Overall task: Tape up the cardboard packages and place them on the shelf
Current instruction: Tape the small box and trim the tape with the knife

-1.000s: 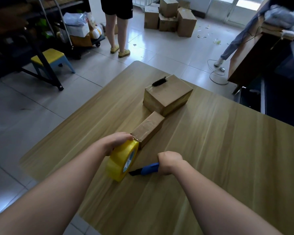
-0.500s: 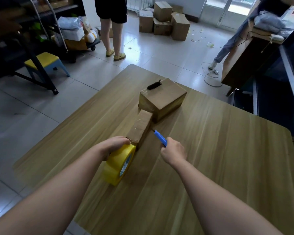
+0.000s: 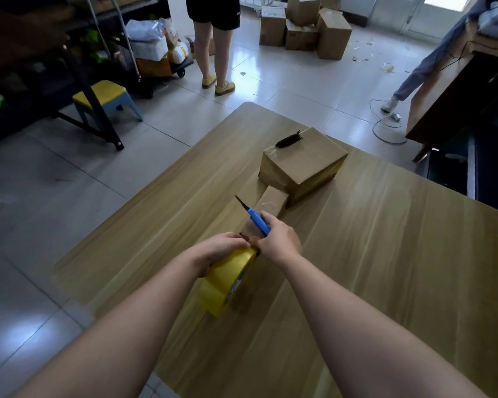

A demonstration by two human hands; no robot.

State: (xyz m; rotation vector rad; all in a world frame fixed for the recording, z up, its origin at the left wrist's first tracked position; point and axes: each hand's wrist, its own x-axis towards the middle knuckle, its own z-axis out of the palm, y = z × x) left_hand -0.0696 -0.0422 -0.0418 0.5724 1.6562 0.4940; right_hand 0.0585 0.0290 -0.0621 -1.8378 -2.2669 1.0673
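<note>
Room: tiled floor, wooden table (image 3: 385,254) in front of the person, dark shelf (image 3: 26,53) off at ten o'clock, spare cartons stacked on the floor at twelve.
Left hand (image 3: 222,251): curled over the top of the yellow tape roll (image 3: 227,282), fingers wrapped on its rim, roll standing on edge on the table.
Right hand (image 3: 279,242): closed round a blue utility knife (image 3: 258,221), blade aimed away toward eleven o'clock, knuckles touching the left hand.
Small package (image 3: 270,203): just past both hands at twelve, narrow, butted against the large package (image 3: 302,165).
Large package: carries a black clip-like thing (image 3: 288,139) on its far corner.
Handling, my guess: cardboard looks stiff and light; taped faces will be slick, so grip by opposite side walls, not the top.
Tape: film is thin and sticky; keep it taut at the roll while the knife cuts.
</note>
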